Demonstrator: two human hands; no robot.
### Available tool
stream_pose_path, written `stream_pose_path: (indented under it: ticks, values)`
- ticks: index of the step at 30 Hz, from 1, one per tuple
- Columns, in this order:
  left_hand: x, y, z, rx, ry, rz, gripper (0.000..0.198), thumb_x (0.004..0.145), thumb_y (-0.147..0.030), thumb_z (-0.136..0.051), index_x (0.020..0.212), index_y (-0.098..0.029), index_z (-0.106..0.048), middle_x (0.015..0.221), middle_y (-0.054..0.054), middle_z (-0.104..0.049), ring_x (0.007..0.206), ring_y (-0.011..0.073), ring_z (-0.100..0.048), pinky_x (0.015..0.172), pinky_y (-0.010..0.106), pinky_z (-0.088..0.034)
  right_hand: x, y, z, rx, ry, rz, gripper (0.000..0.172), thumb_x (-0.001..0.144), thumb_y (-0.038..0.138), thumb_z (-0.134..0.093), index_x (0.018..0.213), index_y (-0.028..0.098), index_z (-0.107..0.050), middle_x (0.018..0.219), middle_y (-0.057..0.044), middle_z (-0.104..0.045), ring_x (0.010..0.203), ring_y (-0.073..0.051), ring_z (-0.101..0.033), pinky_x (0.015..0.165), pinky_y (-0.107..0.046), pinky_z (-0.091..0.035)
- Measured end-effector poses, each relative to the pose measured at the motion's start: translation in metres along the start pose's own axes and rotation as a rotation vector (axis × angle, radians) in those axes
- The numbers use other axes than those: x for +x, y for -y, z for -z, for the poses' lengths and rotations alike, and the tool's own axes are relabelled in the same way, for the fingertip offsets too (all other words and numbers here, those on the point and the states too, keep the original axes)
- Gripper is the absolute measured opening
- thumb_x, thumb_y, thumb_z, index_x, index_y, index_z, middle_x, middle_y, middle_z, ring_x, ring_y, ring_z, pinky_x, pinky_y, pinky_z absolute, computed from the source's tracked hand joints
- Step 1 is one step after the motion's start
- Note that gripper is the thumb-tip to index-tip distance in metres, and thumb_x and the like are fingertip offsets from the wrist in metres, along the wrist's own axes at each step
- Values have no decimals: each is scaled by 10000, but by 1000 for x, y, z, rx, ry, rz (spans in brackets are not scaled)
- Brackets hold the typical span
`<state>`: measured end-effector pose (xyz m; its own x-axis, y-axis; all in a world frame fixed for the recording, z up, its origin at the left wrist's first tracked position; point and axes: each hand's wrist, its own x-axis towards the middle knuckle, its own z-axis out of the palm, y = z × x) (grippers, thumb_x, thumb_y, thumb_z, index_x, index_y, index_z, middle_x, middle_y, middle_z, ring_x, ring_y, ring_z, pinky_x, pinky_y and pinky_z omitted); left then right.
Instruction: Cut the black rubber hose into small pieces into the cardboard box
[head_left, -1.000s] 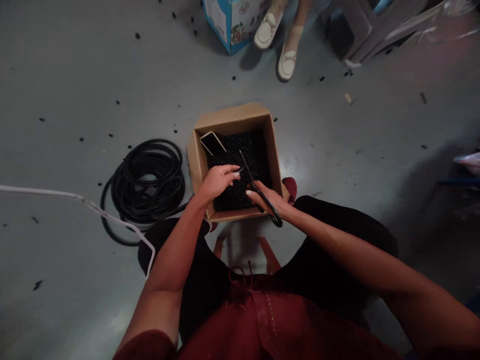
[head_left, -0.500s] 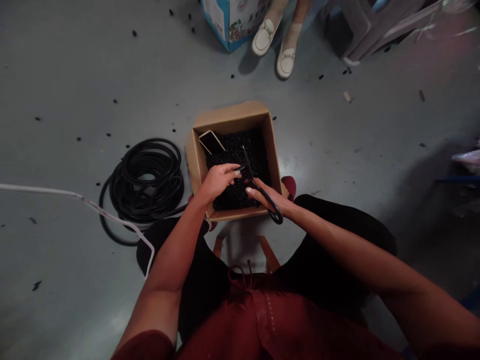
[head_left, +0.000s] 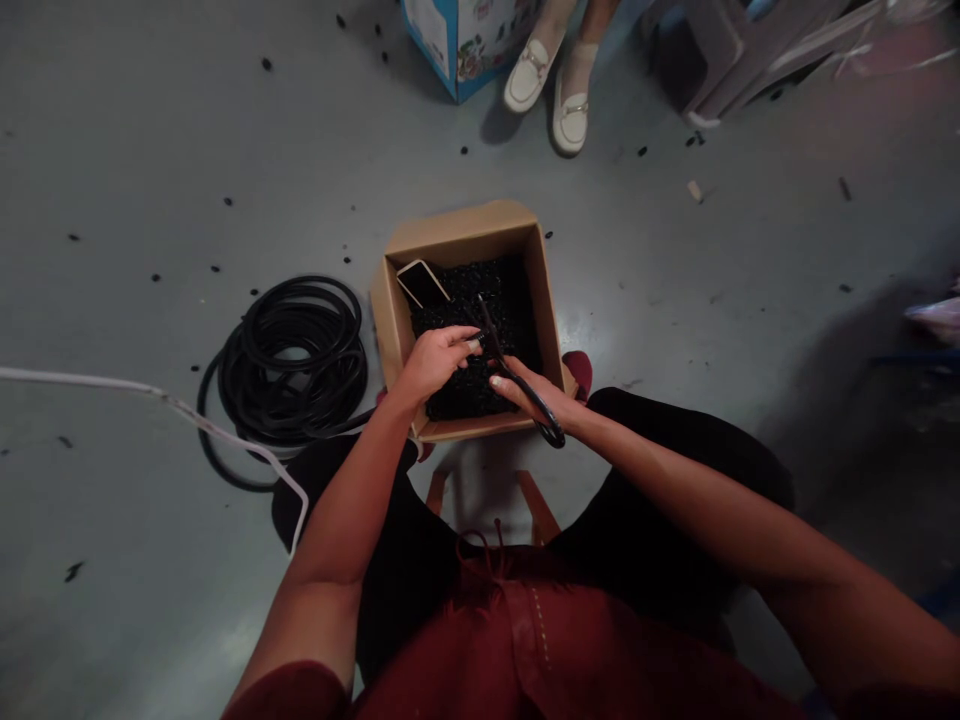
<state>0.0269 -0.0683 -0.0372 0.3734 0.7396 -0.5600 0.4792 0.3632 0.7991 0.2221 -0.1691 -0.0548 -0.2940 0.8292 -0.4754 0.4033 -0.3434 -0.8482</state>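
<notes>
My left hand pinches the end of a thin black rubber tube above a cardboard box, which is full of short black tube pieces. My right hand grips black-handled scissors, their blades right at my left fingertips. A smartphone lies on the pieces in the far left corner of the box. Left of the box sits a coil of black rubber tubing, with one length running under my left forearm towards the box.
A white cable crosses the floor to my left, and black bits are scattered over the grey floor. Ahead, a co-worker's feet in white loafers stand beside a floral printed carton. A wooden stool's legs show below the box.
The scissors have tilted towards my left hand, bringing the blades closer to the tube end. My hands have otherwise barely moved.
</notes>
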Motion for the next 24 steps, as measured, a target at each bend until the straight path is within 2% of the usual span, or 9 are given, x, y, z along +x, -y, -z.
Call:
stream_pose_path:
  ticks: [6,12,16,20,24]
  values:
    - [2,3,3,-16,20,-26,451,880,-293,-641,1275,-105,-755,975,101,-810,666,118,-595,652,260,-468,-1,4,1,133,34,-65,692,1000,656,-500,1520,199,-502,1505,-165,-600,1288,-322,-641,1132,-519,-496]
    - [1,3,4,6,55,-21,442,883,-308,-650,1267,-116,-757,960,91,-802,674,117,-590,646,255,-466,-1,4,2,110,7,-81,660,999,646,-501,1475,190,-537,1380,-170,-666,1217,-321,-669,1110,-533,-491]
    - [-1,1,3,4,64,-17,407,886,-296,-648,1230,-112,-767,937,87,-797,678,118,-593,664,258,-474,0,3,0,106,-3,-90,601,991,636,-517,1399,199,-570,1317,-153,-681,1118,-285,-686,1030,-482,-531]
    - [-1,0,1,18,68,3,406,886,-282,-646,1231,-99,-759,932,96,-797,661,120,-594,664,265,-482,0,3,-2,87,-44,-143,449,1002,544,-510,1288,209,-598,1129,-102,-703,972,-236,-673,882,-402,-559]
    - [-1,0,1,49,69,-3,403,893,-264,-630,1247,-105,-741,941,91,-794,653,117,-605,651,253,-481,0,9,-1,36,-65,-175,336,998,499,-506,1164,224,-605,841,-24,-656,753,-185,-613,694,-310,-492]
